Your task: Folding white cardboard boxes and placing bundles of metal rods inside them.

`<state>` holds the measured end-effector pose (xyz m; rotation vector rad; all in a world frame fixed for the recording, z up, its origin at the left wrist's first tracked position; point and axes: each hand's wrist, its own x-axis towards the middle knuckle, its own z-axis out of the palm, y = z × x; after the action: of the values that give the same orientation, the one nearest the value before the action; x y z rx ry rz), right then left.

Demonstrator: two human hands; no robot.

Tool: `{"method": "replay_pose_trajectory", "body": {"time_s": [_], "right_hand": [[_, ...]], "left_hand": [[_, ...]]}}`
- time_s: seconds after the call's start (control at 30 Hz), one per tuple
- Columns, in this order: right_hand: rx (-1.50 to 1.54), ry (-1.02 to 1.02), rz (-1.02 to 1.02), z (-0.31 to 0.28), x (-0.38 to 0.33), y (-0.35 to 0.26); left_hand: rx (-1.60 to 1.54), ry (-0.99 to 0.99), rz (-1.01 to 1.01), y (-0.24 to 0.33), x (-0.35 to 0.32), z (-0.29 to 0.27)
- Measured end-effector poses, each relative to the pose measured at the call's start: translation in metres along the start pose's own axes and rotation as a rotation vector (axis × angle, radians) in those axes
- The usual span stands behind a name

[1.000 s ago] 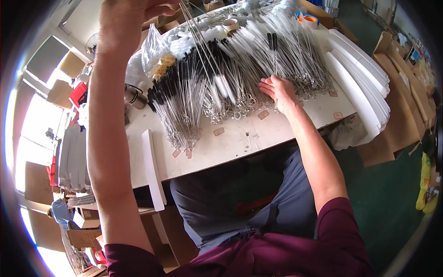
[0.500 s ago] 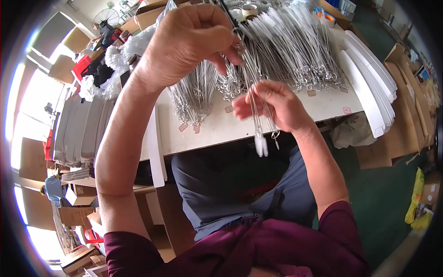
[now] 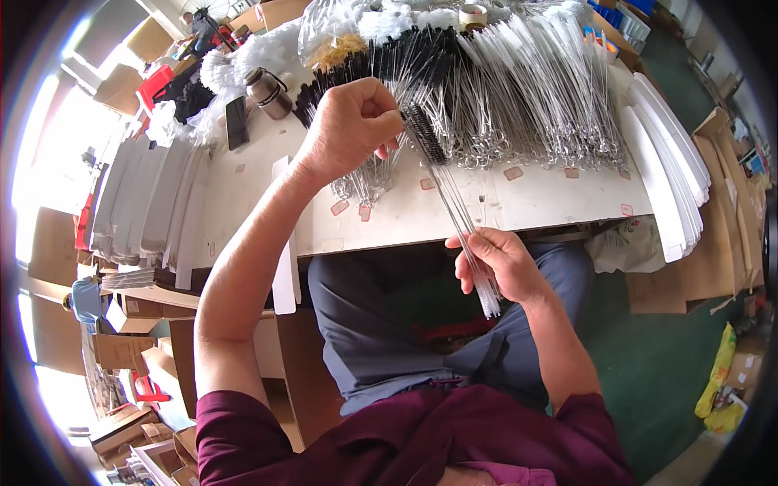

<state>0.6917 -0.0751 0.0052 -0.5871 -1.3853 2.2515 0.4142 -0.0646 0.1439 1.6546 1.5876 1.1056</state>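
Note:
A few thin wire-handled brushes slant between my hands over the table's front edge. Black bristles (image 3: 427,139) cover their upper end, with white bristles (image 3: 489,304) at the lower end. My right hand (image 3: 502,263) is closed around the lower part of the wires, over my lap. Up and to the left, my left hand (image 3: 355,125) is closed in a pinch at the black-bristled end; its fingertips are partly hidden. Behind it lie piles of black-bristled brushes (image 3: 425,57) and white-bristled brushes (image 3: 539,77), their looped wire ends toward me.
White card strips are stacked at the table's left (image 3: 150,198) and right (image 3: 664,170). A flask (image 3: 268,93) and a phone (image 3: 237,123) occupy the back left. A tape roll (image 3: 472,14) sits at the back. Cardboard (image 3: 677,267) leans on the right.
My left hand has come down, bringing the black bristles below the back piles. My right hand has moved down toward my lap and now closes around the wires.

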Motion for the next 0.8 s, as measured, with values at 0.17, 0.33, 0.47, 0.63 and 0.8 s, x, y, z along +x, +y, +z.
{"method": "replay_pose_trajectory", "body": {"time_s": [0.17, 0.33, 0.47, 0.63, 0.8], "right_hand": [[-0.032, 0.067, 0.019, 0.010, -0.005, 0.014], [-0.056, 0.101, 0.011, 0.012, -0.012, 0.027], [-0.143, 0.092, -0.011, 0.015, -0.017, 0.030], [-0.241, 0.131, 0.004, 0.016, -0.019, 0.036], [-0.320, 0.174, -0.007, 0.014, -0.022, 0.044]], "left_hand": [[-0.006, 0.067, -0.053, -0.025, -0.008, 0.000], [-0.064, 0.075, -0.098, -0.039, -0.016, 0.001], [-0.088, 0.109, -0.087, -0.046, -0.024, 0.004], [-0.105, 0.161, -0.076, -0.055, -0.032, 0.010], [0.058, 0.201, 0.000, -0.055, -0.045, 0.021]]}}
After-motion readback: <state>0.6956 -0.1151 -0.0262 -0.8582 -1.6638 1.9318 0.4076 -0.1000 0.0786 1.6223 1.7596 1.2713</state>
